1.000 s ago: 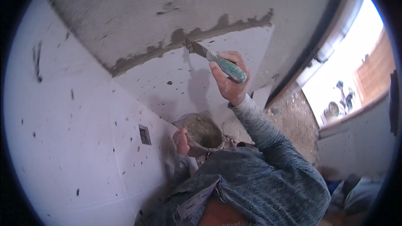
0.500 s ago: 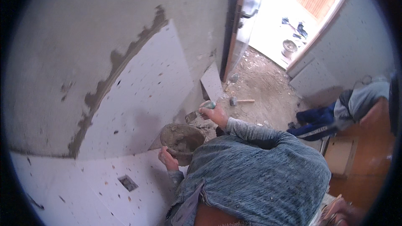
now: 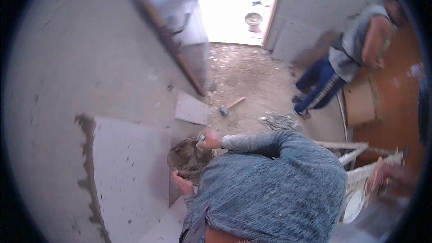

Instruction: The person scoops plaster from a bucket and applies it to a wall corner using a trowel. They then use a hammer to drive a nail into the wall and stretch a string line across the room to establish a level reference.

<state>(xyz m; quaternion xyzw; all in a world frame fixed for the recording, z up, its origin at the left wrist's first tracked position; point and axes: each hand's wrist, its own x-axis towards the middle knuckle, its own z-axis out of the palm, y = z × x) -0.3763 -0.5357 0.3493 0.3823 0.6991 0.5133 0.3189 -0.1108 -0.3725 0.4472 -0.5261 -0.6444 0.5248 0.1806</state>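
Note:
My right hand (image 3: 209,139) is closed round the green handle of a trowel (image 3: 202,138), just over the far rim of a bucket. The blade points down toward the bucket and is mostly hidden. Grey wet mortar (image 3: 186,156) fills part of the dark bucket (image 3: 170,164). At the bucket's near left side my left hand (image 3: 182,183) holds the rim. My bent torso in a grey-blue shirt covers the bucket's right side.
White speckled board (image 3: 130,166) lines the left wall, edged with mortar. A mallet (image 3: 229,107) and a crumpled cloth (image 3: 280,121) lie on the dusty floor. One co-worker (image 3: 355,49) stands at right. A spattered frame (image 3: 346,153) and another person's blurred limb (image 3: 391,177) are near my right.
My view has swung left, so the doorway sits further left and the co-worker shows more fully. My right hand has brought the trowel from beyond the bucket to over its rim.

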